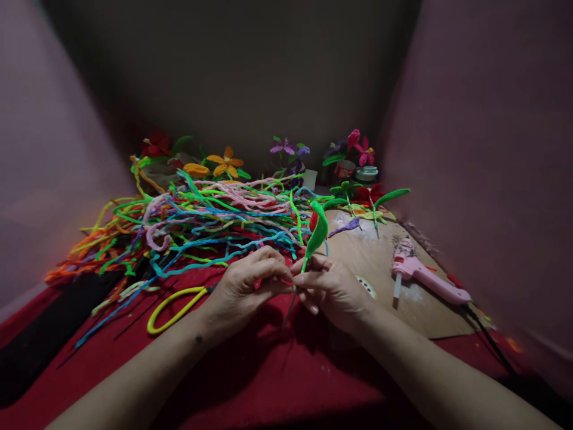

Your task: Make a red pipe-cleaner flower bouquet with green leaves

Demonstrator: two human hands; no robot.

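Near the scene's centre, the right hand (333, 291) pinches the green leaf (317, 234) by its stem (305, 264); the left hand (250, 280) curls beside it, its grip unclear. The leaf seems light, soft, crushable, best held by the stem.

the fingers (314, 279) hide part of the stem (305, 264).

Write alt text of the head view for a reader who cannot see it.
The right hand pinches the stem of a green pipe-cleaner leaf, the left hand close beside it. Multicolored pipe cleaners lie heaped beyond; a pink hot-glue gun rests on a board at right.
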